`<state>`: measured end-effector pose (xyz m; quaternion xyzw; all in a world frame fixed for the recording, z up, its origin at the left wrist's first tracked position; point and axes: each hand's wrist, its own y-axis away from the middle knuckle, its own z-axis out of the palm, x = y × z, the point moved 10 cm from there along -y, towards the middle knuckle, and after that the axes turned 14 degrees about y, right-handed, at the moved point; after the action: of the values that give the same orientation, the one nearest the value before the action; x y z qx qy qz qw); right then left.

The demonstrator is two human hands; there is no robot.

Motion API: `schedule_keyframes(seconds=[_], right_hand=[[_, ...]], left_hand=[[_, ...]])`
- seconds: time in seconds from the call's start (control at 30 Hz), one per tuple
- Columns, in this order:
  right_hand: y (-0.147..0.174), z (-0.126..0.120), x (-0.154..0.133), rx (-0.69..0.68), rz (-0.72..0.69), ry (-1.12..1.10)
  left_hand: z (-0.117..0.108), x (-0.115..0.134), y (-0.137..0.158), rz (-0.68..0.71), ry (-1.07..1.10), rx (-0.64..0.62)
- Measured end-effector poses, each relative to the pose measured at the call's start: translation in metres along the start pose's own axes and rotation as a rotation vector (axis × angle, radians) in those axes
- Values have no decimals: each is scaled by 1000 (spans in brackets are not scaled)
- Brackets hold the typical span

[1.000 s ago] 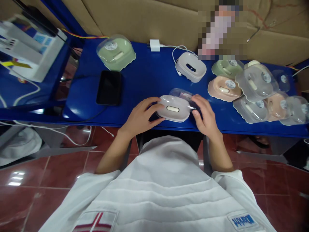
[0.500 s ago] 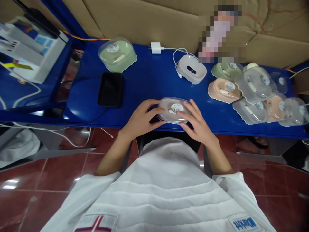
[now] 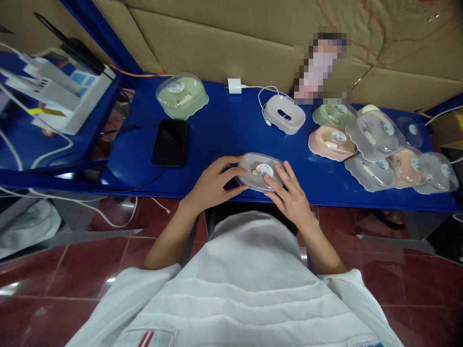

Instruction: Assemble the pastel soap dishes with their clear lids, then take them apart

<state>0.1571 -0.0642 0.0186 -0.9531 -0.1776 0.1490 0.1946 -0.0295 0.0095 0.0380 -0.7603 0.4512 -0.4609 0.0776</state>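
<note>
A pale grey soap dish with a clear lid and a round sticker lies at the front edge of the blue table, between my hands. My left hand grips its left end, with the thumb low and the fingers over the lid's side. From the right, my right hand holds the other end, its fingertips resting on the lid near the sticker. The dish's underside is out of sight.
Several lidded soap dishes in grey, peach and green crowd the table's right side. Behind my hands are a lidless grey dish, a white charger with its cable, a black phone and a green lidded dish. Cardboard stands along the back.
The camera view has shifted slightly, so the table things sit lower in the picture. Both hands stay on the soap dish, which looks slightly tilted compared with before.
</note>
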Motion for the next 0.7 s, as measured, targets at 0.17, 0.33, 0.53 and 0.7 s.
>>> schedule_keyframes(seconds=[0.17,0.33,0.53,0.7], right_hand=[[-2,-2,6,-17,33,-23],[-3,-11,23,33,198,-57],[-7,-4,20,-28,195,-126],[-8,2,16,-52,146,-82]], left_hand=[[2,-1,1,-57,-4,-1],[-15,-15,-2,-211,-334,181],[-40,-45,-40,-289,-524,204],[-59,-85,-86,-400,-637,28]])
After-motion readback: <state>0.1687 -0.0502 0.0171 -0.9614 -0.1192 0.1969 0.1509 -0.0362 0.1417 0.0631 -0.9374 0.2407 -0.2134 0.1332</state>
